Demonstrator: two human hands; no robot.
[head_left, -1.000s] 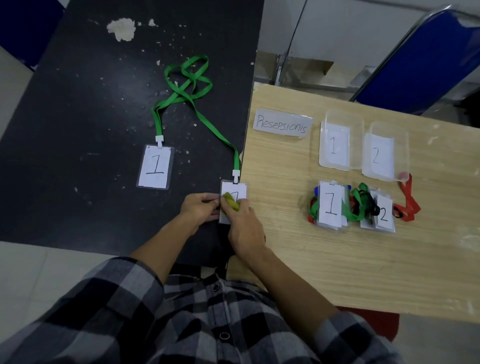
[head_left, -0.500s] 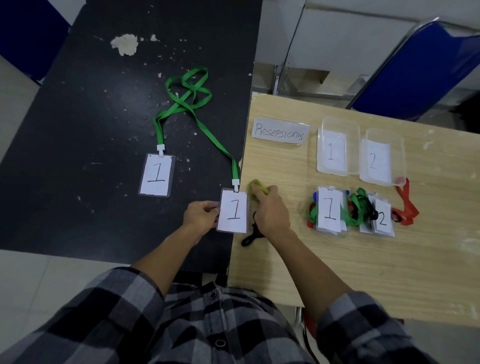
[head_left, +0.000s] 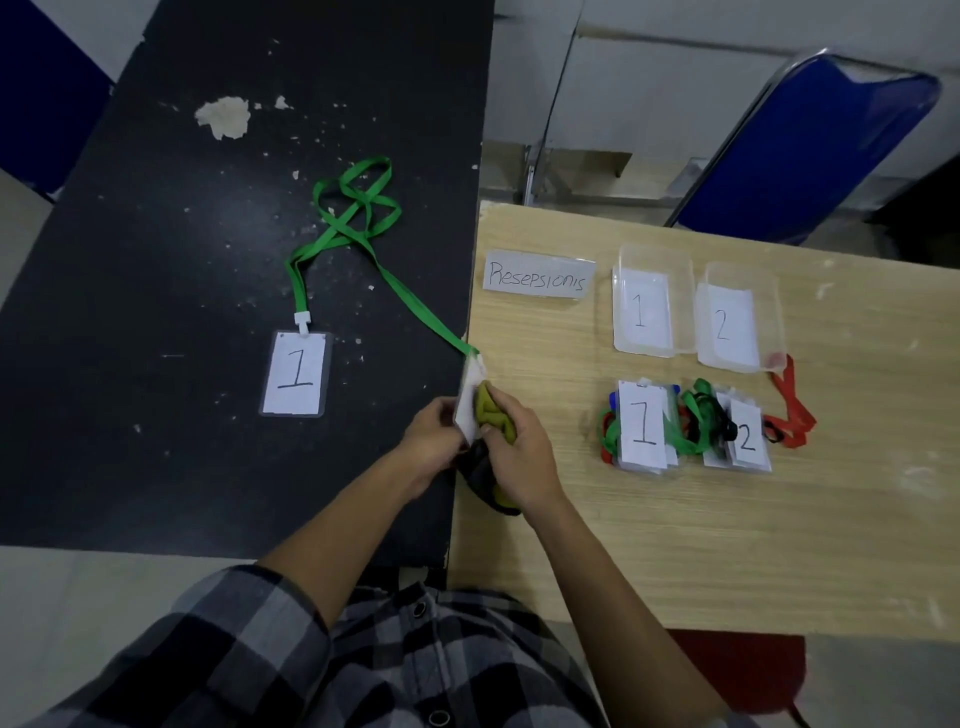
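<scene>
Here, badge upright between hands, cloth against it

Black table spans 9 to 12 o'clock, its top speckled, with a chipped pale patch at 11. Light wooden table sits edge to edge with it, at 3 to 5. Blue chair with a metal frame is at 1 o'clock. White wall at 12. Pale floor at 8. Dim, flat light.

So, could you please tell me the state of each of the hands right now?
Left hand: closed, holding the badge card.
Right hand: closed, gripping the yellow-green cloth.
</scene>
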